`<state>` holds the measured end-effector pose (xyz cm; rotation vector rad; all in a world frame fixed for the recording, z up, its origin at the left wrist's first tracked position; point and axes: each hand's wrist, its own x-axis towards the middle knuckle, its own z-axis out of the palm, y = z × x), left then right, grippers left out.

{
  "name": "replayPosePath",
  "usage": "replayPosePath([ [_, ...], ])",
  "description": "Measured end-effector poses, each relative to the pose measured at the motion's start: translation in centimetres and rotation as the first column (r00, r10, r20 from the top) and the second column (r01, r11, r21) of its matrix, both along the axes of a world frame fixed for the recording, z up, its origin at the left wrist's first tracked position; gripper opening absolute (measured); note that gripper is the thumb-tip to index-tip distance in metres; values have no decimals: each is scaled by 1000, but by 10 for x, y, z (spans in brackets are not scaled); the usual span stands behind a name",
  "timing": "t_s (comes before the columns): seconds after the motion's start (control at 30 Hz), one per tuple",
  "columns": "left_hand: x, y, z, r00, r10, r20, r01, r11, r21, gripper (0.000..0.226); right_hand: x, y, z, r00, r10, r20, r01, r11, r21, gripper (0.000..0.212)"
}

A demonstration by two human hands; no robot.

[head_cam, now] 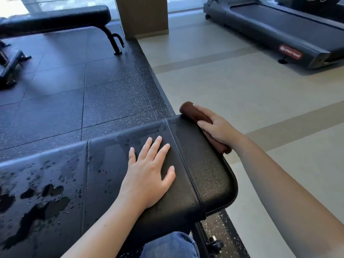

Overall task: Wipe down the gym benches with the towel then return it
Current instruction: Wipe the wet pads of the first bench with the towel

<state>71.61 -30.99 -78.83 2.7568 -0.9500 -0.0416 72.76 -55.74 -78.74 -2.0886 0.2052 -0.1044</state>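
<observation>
**Towel held at the end of a padded gym bench**

Head view, looking down over a black padded bench (210, 175) that runs from the lower left to its rounded end at centre right. The left hand (149, 175) lies palm down on the pad just short of the stitched seam near that end. Its fingers (156, 146) are straight and spread, released and grasping nothing. The right hand (217, 127) is at the far end edge of the pad, fingers curled over a brown towel (189, 110). The towel is rolled or folded into a long narrow shape and lies along the end edge, touching the pad. Its middle is hidden under the hand, and both tips stick out past it.

Dark wet patches (42, 207) and scattered droplets cover the left section of the pad. The section under the left hand shows a faint damp sheen, and the end section looks matt.

The bench stands on speckled black rubber tiles (74, 81) that meet a beige floor (242, 81) with darker stripes. A flat bench (55, 17) stands well apart at the upper left, beside a wood-clad column (143, 15). A treadmill (279, 28) with a red badge occupies the upper right. A knee in blue jeans (171, 246) shows at the bottom edge.
</observation>
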Motion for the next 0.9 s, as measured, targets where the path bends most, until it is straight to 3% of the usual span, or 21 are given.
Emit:
replayPosePath([
  [0.13,-1,-1,0,1000,4,0,-4,1000,0,61,-31,-5,-15,1000,4,-8,-4,1000,-14,54],
  [0.23,0,-1,1,1000,4,-2,-4,1000,12,62,-8,-7,-4,996,53,-65,-57,997,-60,55],
  [0.37,-1,-1,0,1000,10,-3,-10,1000,13,62,27,-6,4,992,90,-92,-86,995,48,46],
  [0.63,0,-1,-1,1000,-1,2,1,1000,16,62,-56,1,-16,997,-76,-33,80,985,152,45],
  [0.73,0,-1,-2,1000,-4,-1,4,1000,8,61,-27,-2,-8,996,-42,-82,47,997,63,46],
  [0.9,2,-2,-4,1000,-8,2,8,1000,-11,65,-5,1,-2,991,-52,-125,70,987,147,42],
])
